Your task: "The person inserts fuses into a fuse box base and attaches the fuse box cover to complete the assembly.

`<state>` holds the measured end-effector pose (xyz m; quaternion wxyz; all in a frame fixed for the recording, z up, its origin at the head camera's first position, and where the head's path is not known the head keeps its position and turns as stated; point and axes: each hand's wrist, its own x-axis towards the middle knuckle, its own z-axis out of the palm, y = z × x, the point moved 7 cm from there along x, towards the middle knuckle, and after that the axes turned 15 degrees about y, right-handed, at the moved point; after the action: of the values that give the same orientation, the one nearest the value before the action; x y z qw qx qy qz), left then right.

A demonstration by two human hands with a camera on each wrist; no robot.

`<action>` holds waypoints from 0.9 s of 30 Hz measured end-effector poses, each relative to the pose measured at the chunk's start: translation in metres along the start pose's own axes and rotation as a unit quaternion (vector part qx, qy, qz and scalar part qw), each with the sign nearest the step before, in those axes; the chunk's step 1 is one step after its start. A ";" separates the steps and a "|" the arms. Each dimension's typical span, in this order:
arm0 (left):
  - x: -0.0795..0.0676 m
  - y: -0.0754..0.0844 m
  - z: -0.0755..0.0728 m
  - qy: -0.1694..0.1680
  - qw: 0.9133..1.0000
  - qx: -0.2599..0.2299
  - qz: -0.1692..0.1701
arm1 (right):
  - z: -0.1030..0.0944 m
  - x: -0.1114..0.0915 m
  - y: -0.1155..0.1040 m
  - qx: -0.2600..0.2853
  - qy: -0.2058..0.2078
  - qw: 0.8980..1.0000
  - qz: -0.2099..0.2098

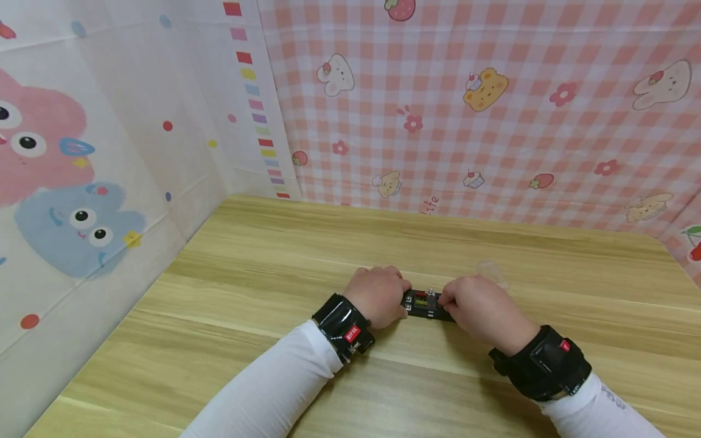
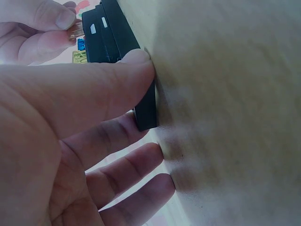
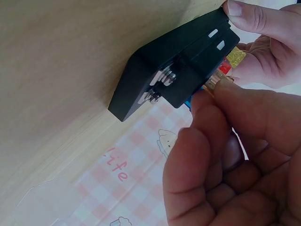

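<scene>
A black fuse block (image 1: 418,313) with screw terminals (image 3: 168,77) lies on the wooden table. My left hand (image 1: 378,296) grips one end of it, the thumb (image 2: 134,59) along the near side and a finger on the far side. At the block's top, my right hand (image 1: 482,307) pinches a clear amber blade fuse (image 3: 217,80) between thumb and forefinger. How deep that fuse sits in its slot cannot be seen. Beside it stand a yellow fuse (image 3: 236,57), a red fuse (image 3: 225,66) and a blue fuse (image 2: 81,44).
A clear plastic cover (image 1: 493,274) lies on the table (image 1: 274,255) just behind my right hand. A pink checked cloth (image 1: 438,140) hangs along the back edge, and a white printed cloth (image 1: 164,79) on the left.
</scene>
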<state>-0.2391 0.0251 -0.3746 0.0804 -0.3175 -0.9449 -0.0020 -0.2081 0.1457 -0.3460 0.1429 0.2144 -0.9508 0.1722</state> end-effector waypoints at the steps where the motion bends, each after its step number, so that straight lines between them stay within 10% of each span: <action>1: 0.000 0.000 0.000 0.000 1.000 0.000 0.000 | 0.000 0.000 0.000 -0.001 0.000 1.000 -0.001; 27: 0.000 0.000 0.000 -0.003 1.000 -0.006 -0.006 | 0.000 0.000 0.000 -0.010 -0.005 1.000 0.003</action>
<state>-0.2390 0.0250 -0.3742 0.0762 -0.3125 -0.9468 -0.0068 -0.2086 0.1455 -0.3463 0.1401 0.2110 -0.9537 0.1622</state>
